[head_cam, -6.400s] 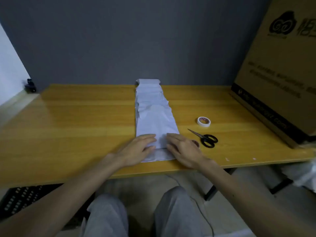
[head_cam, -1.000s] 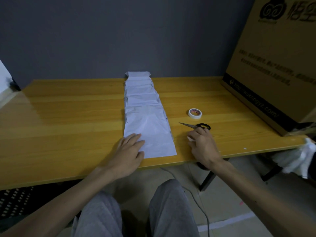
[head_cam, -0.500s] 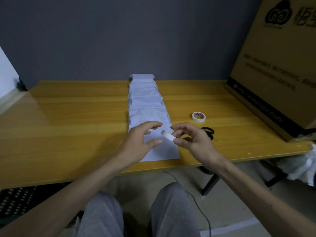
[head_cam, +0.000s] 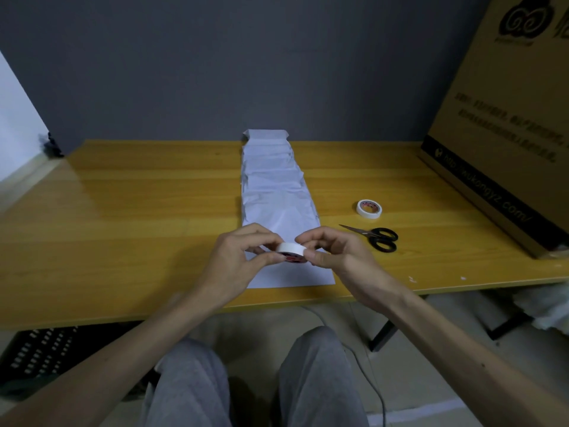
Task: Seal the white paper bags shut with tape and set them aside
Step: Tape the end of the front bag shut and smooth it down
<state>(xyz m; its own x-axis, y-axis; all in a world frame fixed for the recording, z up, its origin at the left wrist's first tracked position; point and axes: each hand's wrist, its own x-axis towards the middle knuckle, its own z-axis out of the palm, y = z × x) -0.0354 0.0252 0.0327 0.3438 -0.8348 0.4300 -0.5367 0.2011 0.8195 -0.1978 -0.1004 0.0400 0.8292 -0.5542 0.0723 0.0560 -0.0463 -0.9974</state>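
Both hands, left hand [head_cam: 237, 257] and right hand [head_cam: 335, 254], pinch a tape roll [head_cam: 291, 251] above the row of white paper bags [head_cam: 277, 192] on the table [head_cam: 123, 211]; a second tape roll [head_cam: 369, 208] and scissors [head_cam: 377, 238] lie right of the bags; a cardboard box [head_cam: 505, 124] stands beyond.

Held tape roll [head_cam: 292, 249] part-hidden by fingers [head_cam: 320, 259]; cardboard box [head_cam: 508, 134] cropped right

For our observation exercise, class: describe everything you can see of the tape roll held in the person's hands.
The tape roll is a small white ring, paper-like in look, with red print showing on its core underneath. It is tilted and held over the near end of the row of white paper bags. The left hand pinches its left side and the right hand pinches its right edge. Whether a strip is peeled free cannot be told.
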